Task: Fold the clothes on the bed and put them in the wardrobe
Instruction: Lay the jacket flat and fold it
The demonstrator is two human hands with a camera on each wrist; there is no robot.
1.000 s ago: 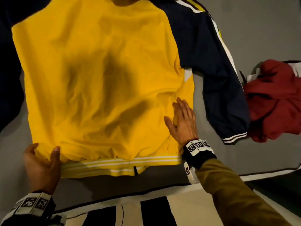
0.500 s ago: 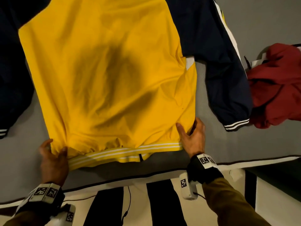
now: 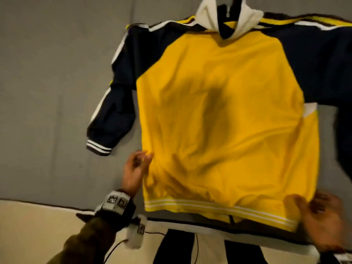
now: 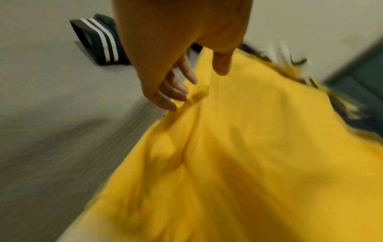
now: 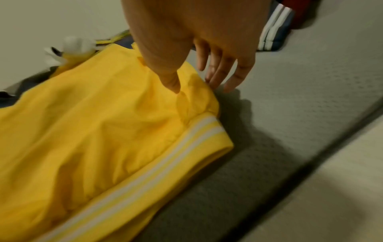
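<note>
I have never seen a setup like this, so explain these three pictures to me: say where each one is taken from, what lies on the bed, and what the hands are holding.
No machine here: a person works with two bare hands, wearing three cameras. The wide picture comes from a camera on the head, looking down. The other two come from cameras strapped to each wrist, looking along the fingers.

On the grey bed lies a jacket, spread out: yellow body, dark blue sleeves with white stripes, a white collar at the far end.

The left hand is at the jacket's left edge; its wrist view shows the fingers touching a pinch of yellow cloth, though blur hides how firmly. The right hand is at the lower right corner, with the thumb on top of the cloth and fingers beside the edge.

A red garment peeks in beyond the right sleeve's cuff.
</note>
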